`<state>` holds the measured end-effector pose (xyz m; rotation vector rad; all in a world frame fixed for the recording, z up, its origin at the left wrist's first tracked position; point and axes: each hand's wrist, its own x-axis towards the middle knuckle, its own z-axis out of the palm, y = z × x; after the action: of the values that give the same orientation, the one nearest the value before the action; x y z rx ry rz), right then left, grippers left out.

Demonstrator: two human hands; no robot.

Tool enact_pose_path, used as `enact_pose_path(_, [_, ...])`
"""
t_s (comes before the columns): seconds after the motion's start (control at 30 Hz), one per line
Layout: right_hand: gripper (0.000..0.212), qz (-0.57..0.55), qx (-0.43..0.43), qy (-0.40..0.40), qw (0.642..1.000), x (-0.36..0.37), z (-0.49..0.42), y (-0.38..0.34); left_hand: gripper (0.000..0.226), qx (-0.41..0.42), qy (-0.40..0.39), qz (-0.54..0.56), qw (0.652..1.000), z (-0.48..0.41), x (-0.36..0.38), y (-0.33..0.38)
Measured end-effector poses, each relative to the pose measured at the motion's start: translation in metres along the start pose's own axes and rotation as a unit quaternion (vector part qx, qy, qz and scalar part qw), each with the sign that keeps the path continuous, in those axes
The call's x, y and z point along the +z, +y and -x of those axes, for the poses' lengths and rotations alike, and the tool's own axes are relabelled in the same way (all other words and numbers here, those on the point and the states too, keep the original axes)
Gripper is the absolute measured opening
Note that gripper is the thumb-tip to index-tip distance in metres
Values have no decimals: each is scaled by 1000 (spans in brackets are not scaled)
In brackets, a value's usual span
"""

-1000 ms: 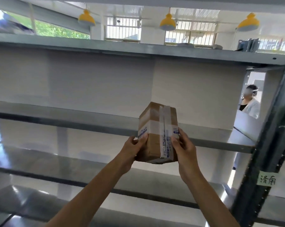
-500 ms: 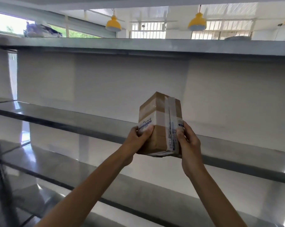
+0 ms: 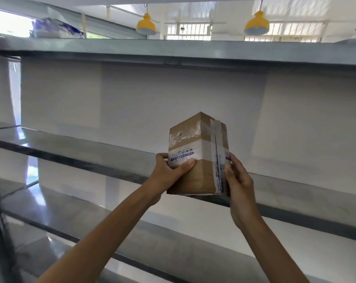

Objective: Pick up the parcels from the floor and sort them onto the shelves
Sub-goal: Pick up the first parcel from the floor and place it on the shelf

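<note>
A small brown cardboard parcel (image 3: 195,174), wrapped in clear tape with a white label band, stands upright between both my hands. My left hand (image 3: 166,172) grips its left side, thumb across the front. My right hand (image 3: 237,180) grips its right edge along the tape strip. The parcel's bottom edge is at the front lip of the middle metal shelf (image 3: 91,152); I cannot tell if it touches. The shelf surface to its left and right is bare.
Grey metal shelving runs across the view: an upper shelf (image 3: 173,52) with blue-and-white parcels (image 3: 56,30) at its far left, and lower shelves (image 3: 70,213) below. White wall panels stand behind. Yellow lamps (image 3: 146,27) hang from the ceiling.
The view has swung left, dropping the right upright and the person behind the rack out of sight. Both hands have lifted the parcel to the middle shelf's front edge.
</note>
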<state>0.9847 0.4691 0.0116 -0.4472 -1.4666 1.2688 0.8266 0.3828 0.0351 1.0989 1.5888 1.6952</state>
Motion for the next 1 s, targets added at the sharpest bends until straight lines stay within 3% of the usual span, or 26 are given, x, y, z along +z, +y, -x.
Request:
enact_pose_path(0.23, [43, 4, 6, 57, 998, 64, 0, 13, 100, 8, -29, -12, 999, -21, -56, 1])
enact_pose_path(0.4, [43, 77, 0, 95, 993, 124, 13, 15, 90, 39, 6, 5, 999, -27, -110, -4])
enact_pose_path(0.67, [56, 142, 36, 31, 989, 205, 36, 4, 81, 75, 21, 1, 997, -10, -166, -15])
enact_pose_path(0.8, [86, 101, 86, 16, 991, 203, 44, 2, 57, 30, -72, 107, 991, -7, -196, -17])
enact_pose_path(1.0, [85, 89, 76, -10, 993, 204, 49, -6, 63, -90, -137, 149, 975, -8, -208, -12])
